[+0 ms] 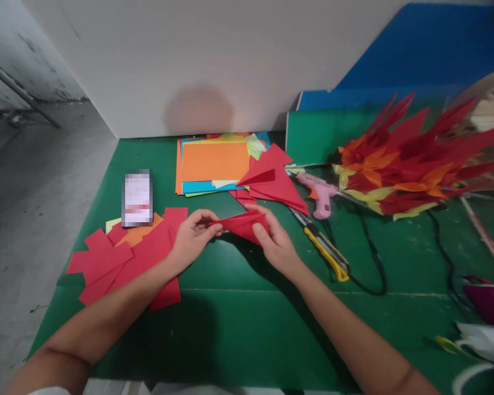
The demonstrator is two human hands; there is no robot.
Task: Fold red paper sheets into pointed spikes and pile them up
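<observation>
A folded piece of red paper (245,225) is held between both hands above the green table. My left hand (196,233) pinches its pointed left end. At the wider right end, my right hand (275,236) grips the paper with the thumb on top and the fingers behind. Folded red paper pieces (271,178) lie just beyond my right hand, partly over a stack of coloured sheets (216,162). Loose red paper pieces (111,263) are spread beside and under my left forearm.
A phone (137,198) rests by the red pieces. Right of my hands lie a yellow box cutter (327,255) and a pink glue gun (319,192) with a dark cord. A flame-like red, orange and yellow paper arrangement (415,164) sits at the back right of the green table (247,334).
</observation>
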